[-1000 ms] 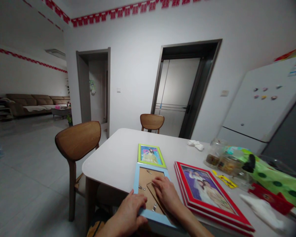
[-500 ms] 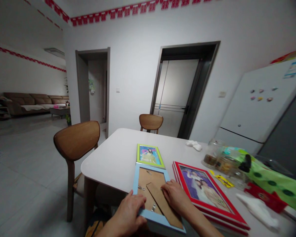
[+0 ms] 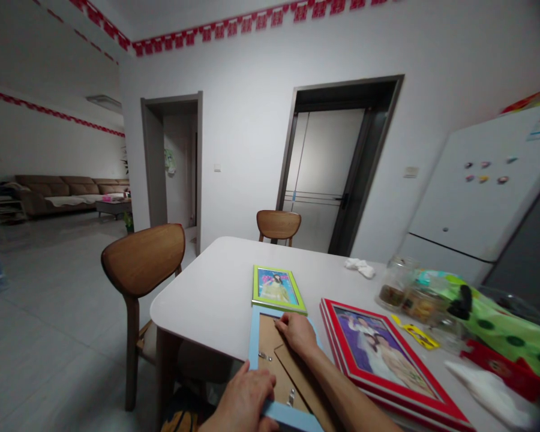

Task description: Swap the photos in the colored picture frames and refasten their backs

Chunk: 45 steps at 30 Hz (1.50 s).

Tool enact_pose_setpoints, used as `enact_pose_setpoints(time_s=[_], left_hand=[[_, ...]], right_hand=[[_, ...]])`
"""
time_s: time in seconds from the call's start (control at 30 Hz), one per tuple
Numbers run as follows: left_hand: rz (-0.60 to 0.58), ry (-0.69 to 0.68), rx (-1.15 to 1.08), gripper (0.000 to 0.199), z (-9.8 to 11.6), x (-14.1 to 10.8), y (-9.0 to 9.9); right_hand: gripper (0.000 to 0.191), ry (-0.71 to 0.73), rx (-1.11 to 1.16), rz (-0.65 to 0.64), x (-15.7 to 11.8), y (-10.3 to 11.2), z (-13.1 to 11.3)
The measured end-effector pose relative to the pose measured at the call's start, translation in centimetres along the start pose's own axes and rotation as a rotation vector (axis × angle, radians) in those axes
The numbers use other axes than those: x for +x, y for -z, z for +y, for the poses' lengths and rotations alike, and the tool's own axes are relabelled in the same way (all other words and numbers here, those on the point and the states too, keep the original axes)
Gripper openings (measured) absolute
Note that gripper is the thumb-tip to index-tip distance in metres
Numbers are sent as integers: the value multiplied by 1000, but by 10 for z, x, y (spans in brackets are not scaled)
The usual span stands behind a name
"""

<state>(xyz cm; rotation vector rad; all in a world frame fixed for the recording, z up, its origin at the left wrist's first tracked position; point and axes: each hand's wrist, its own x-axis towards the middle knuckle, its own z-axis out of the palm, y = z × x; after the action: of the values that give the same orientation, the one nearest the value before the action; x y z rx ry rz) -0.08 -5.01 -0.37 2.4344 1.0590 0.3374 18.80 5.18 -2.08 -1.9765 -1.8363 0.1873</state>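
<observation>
A light blue photo frame [image 3: 254, 339] lies back side up at the table's near edge, with a brown backing board [image 3: 266, 336], metal clips and a stand flap. My left hand [image 3: 247, 396] holds the frame's lower left corner. My right hand [image 3: 297, 335] is pinched at the metal clip near the frame's top edge; its forearm crosses the stand flap. Just beyond lies a green photo frame [image 3: 279, 288], picture up. To the right, red photo frames [image 3: 387, 354] are stacked, the top one showing a picture of people.
Glass jars [image 3: 396, 282], a green bag [image 3: 499, 324], a red item [image 3: 506, 366] and white tissue [image 3: 360, 267] are on the right of the white table [image 3: 207, 282]. Wooden chairs [image 3: 146, 258] stand at the left and far sides.
My right hand has moved from the clip on the frame's right side up to the top clip. My left hand stays at the lower left corner. The view has shifted slightly.
</observation>
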Motion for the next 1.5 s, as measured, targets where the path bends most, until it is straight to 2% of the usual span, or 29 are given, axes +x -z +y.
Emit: enact_pose_setpoints(time_s=[0.3, 0.4, 0.5, 0.6, 0.7, 0.8, 0.9, 0.97, 1.03, 1.07, 1.13, 1.23, 1.3, 1.33, 1.43, 1.5], left_hand=[[31, 13, -5, 42, -1, 1, -8], [30, 13, 6, 56, -2, 2, -12], [33, -9, 18, 49, -6, 4, -17], [27, -11, 9, 37, -12, 5, -19], [102, 12, -20, 39, -14, 4, -17], [184, 49, -70, 39, -9, 0, -6], [277, 97, -203, 35, 2, -2, 7], [379, 98, -399, 27, 10, 0, 8], [461, 25, -666, 16, 18, 4, 0], [470, -28, -802, 13, 22, 6, -6], [458, -121, -1042, 19, 27, 12, -18], [524, -114, -1314, 50, 29, 16, -19], [636, -42, -1424, 71, 27, 16, -3], [660, -5, -1448, 75, 26, 15, 7], [594, 38, -1458, 71, 22, 11, 28], [529, 30, -1448, 74, 19, 12, 26]], right_hand=[[32, -164, 12, 14, 11, -5, -4], [35, -157, 68, 34, 11, -2, -7], [39, -99, 167, 35, 7, 7, -6], [43, -36, 273, 15, -3, 25, 0], [42, -34, 411, 2, -20, 44, 15], [41, -138, 615, 48, -42, 54, 34], [45, -255, 819, 91, -65, 47, 44], [47, -288, 1019, -28, -81, 34, 35], [48, -310, 1234, -257, -93, 20, 13], [49, -326, 1326, -315, -98, 14, 0], [47, -356, 1533, -236, -103, 8, -24], [43, -430, 1710, -4, -102, 12, -37], [52, -462, 1685, 49, -100, 21, -30], [58, -467, 1642, 50, -99, 25, -24], [71, -446, 1472, 101, -98, 40, -3], [77, -425, 1381, 151, -100, 51, 8]])
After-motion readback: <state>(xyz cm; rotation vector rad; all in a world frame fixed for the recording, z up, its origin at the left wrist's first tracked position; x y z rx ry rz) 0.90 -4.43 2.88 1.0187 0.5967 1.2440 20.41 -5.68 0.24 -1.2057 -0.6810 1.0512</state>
